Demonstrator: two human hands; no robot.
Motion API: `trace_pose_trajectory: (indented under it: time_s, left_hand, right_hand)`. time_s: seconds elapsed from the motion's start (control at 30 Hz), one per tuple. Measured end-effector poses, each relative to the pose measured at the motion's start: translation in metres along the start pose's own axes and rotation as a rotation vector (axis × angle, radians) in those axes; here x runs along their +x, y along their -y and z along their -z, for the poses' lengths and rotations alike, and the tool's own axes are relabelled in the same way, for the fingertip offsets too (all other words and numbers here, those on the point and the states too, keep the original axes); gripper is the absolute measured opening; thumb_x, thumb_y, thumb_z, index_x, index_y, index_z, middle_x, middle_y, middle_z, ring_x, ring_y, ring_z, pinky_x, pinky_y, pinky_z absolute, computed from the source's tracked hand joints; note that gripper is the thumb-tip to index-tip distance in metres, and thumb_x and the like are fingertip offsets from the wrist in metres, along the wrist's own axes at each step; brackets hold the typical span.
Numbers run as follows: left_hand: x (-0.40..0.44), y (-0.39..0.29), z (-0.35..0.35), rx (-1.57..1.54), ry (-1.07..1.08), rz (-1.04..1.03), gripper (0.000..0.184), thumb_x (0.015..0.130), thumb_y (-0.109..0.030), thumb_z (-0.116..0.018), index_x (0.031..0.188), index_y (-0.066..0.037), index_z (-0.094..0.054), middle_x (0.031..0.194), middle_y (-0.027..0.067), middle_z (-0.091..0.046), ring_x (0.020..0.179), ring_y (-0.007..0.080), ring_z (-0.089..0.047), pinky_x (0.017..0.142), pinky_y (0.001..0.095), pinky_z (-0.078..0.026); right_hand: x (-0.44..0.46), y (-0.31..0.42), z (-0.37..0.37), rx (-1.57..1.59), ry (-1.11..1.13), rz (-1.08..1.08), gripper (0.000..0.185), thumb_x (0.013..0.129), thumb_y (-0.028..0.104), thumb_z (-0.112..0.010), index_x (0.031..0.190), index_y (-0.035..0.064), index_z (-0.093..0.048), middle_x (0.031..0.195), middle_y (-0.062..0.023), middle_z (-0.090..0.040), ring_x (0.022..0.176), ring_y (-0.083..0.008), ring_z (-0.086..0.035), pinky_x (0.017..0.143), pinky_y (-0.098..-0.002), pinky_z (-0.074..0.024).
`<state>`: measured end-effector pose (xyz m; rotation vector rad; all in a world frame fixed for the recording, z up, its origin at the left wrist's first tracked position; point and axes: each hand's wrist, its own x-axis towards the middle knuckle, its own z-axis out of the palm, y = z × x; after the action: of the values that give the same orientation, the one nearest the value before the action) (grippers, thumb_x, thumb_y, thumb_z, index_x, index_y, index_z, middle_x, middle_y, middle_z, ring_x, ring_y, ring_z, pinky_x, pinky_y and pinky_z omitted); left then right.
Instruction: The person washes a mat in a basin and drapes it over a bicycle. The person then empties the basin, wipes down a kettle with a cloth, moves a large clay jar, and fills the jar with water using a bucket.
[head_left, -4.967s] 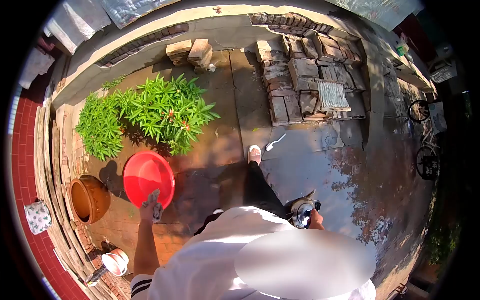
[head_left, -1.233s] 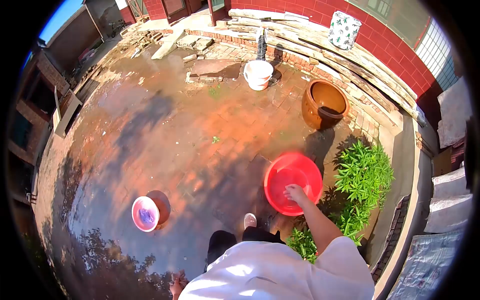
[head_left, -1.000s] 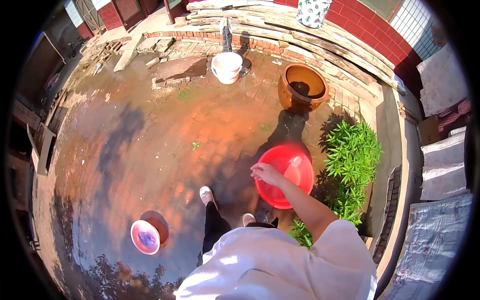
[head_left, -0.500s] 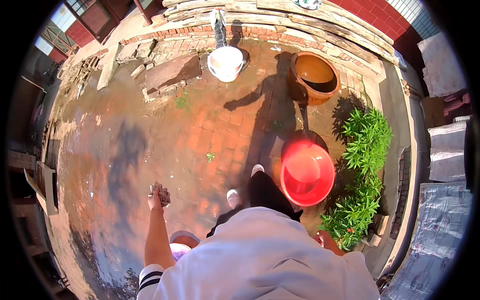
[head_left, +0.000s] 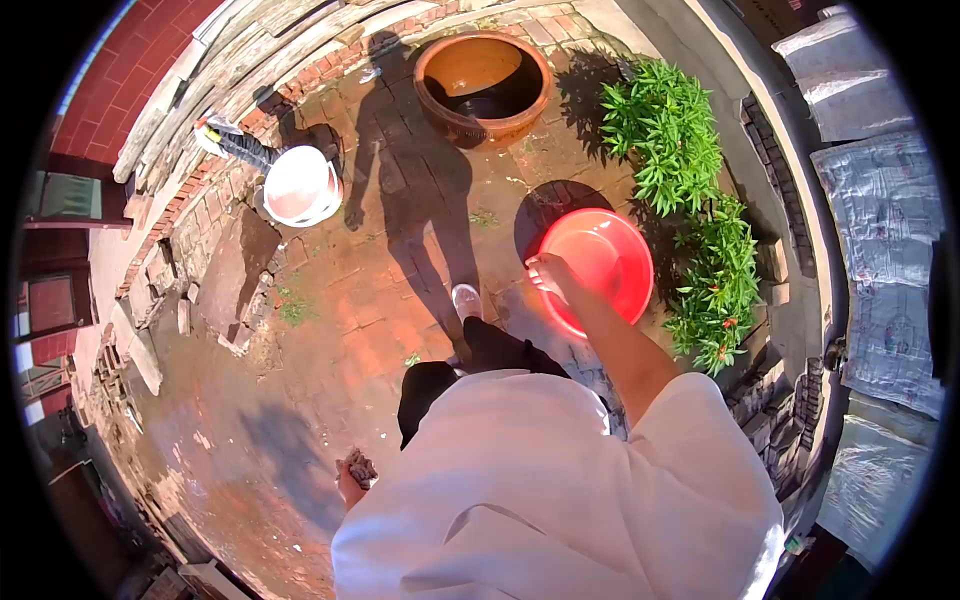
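Observation:
My left hand (head_left: pixel 350 486), low at the left beside my shirt, is closed round a crumpled grey-brown cloth (head_left: pixel 361 468). In front of me on the right, my right hand (head_left: pixel 549 273) hangs above the left rim of a red basin (head_left: pixel 628 262). Its fingers are loosely bent and apart, with nothing seen in them. The basin stands on the wet brick ground. Whether the hand touches the rim cannot be made out.
A brown glazed pot (head_left: pixel 500 128) stands beyond the basin, with green plants (head_left: pixel 665 140) to the right. A white bucket (head_left: pixel 300 188) stands upper left, near stacked logs (head_left: pixel 255 60). A stone slab (head_left: pixel 235 265) lies at the left. Silvery sheets (head_left: pixel 885 250) hang at the far right.
The view has turned left, shifting the bucket and pot leftward. My right hand has swung from my side to the basin. My left hand has dropped back nearer my body, still holding the cloth.

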<state>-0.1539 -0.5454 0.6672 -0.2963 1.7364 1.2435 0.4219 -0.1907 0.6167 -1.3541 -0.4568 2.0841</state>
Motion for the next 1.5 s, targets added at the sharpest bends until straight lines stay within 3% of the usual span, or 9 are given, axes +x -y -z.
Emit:
trace_pose_trajectory:
  time_s: [0.27, 0.47, 0.5, 0.63, 0.8, 1.13, 1.2, 1.33, 1.5]
  left_hand:
    - [0.079, -0.085, -0.030, 0.526, 0.076, 0.200, 0.027, 0.089, -0.018, -0.050, 0.108, 0.000, -0.055, 0.090, 0.0104, -0.063, 0.078, 0.0230, -0.064, 0.062, 0.0366, -0.055]
    - [0.229, -0.229, -0.180, 0.481, 0.480, 0.269, 0.026, 0.089, -0.017, -0.050, 0.108, 0.000, -0.055, 0.090, 0.0102, -0.063, 0.077, 0.0229, -0.064, 0.062, 0.0365, -0.055]
    - [0.259, -0.251, -0.219, 0.548, 0.488, 0.250, 0.026, 0.089, -0.017, -0.049, 0.109, -0.001, -0.055, 0.090, 0.0100, -0.062, 0.078, 0.0224, -0.063, 0.062, 0.0368, -0.055]
    - [0.222, -0.276, -0.395, 0.635, 0.564, -0.062, 0.028, 0.089, -0.016, -0.052, 0.115, -0.005, -0.055, 0.100, 0.0067, -0.063, 0.083, 0.0210, -0.063, 0.070, 0.0348, -0.054]
    - [0.102, -0.181, -0.520, 0.709, 0.697, 0.051, 0.029, 0.088, -0.019, -0.055, 0.111, -0.001, -0.056, 0.099, 0.0071, -0.062, 0.088, 0.0175, -0.062, 0.074, 0.0300, -0.052]
    - [-0.056, 0.038, -0.561, 0.741, 0.814, 0.519, 0.044, 0.093, -0.043, -0.040, 0.105, -0.003, -0.055, 0.094, 0.0079, -0.062, 0.080, 0.0186, -0.062, 0.072, 0.0296, -0.051]
    - [-0.070, 0.058, -0.563, 0.855, 0.864, 0.490, 0.035, 0.092, -0.035, -0.044, 0.099, -0.003, -0.057, 0.090, 0.0064, -0.063, 0.077, 0.0158, -0.061, 0.070, 0.0272, -0.049]
    - [-0.078, 0.053, -0.555, 1.015, 0.851, 0.344, 0.033, 0.091, -0.027, -0.046, 0.106, 0.001, -0.056, 0.089, 0.0089, -0.065, 0.077, 0.0204, -0.064, 0.071, 0.0298, -0.052]
    - [-0.018, -0.010, -0.518, 0.683, 0.769, 0.303, 0.033, 0.092, -0.026, -0.045, 0.103, 0.004, -0.055, 0.090, 0.0117, -0.064, 0.075, 0.0205, -0.064, 0.069, 0.0304, -0.052]
  right_hand:
    - [-0.020, -0.032, -0.051, -0.240, -0.403, -0.071, 0.023, 0.087, 0.024, -0.048, 0.102, 0.0065, -0.052, 0.086, -0.0094, -0.062, 0.071, -0.0167, -0.059, 0.061, -0.0300, -0.0496]
    - [-0.122, -0.189, -0.025, 0.412, -1.063, -0.361, 0.016, 0.084, 0.021, -0.047, 0.086, 0.0094, -0.057, 0.076, -0.0052, -0.064, 0.059, -0.0152, -0.059, 0.045, -0.0298, -0.0477]
    - [-0.133, -0.233, -0.018, 0.398, -1.022, -0.402, 0.025, 0.084, 0.025, -0.053, 0.104, 0.0101, -0.053, 0.090, -0.0110, -0.064, 0.072, -0.0228, -0.062, 0.055, -0.0347, -0.0504]
    - [-0.158, -0.283, -0.049, 0.521, -1.050, -0.495, 0.026, 0.084, 0.024, -0.053, 0.106, 0.0091, -0.053, 0.093, -0.0111, -0.064, 0.076, -0.0234, -0.062, 0.057, -0.0342, -0.0506]
    - [-0.116, -0.273, -0.023, 0.604, -0.978, -0.410, 0.027, 0.085, 0.023, -0.052, 0.107, 0.0074, -0.053, 0.094, -0.0106, -0.064, 0.077, -0.0218, -0.062, 0.060, -0.0320, -0.0509]
    - [-0.070, -0.099, 0.015, 0.547, -0.480, -0.112, 0.025, 0.089, 0.021, -0.049, 0.108, 0.0061, -0.052, 0.095, -0.0077, -0.062, 0.081, -0.0157, -0.059, 0.072, -0.0294, -0.0501]
    - [-0.060, -0.060, 0.003, 0.515, -0.398, -0.122, 0.025, 0.089, 0.021, -0.049, 0.108, 0.0053, -0.052, 0.095, -0.0078, -0.062, 0.082, -0.0155, -0.059, 0.073, -0.0291, -0.0495]
    - [-0.037, -0.038, -0.007, 0.489, -0.369, -0.112, 0.022, 0.090, 0.019, -0.048, 0.106, 0.0047, -0.052, 0.093, -0.0084, -0.061, 0.082, -0.0158, -0.059, 0.073, -0.0292, -0.0494]
    - [-0.011, -0.056, -0.009, 0.369, -0.450, -0.170, 0.017, 0.086, 0.020, -0.053, 0.096, 0.0072, -0.054, 0.087, -0.0068, -0.062, 0.071, -0.0156, -0.059, 0.065, -0.0282, -0.0501]
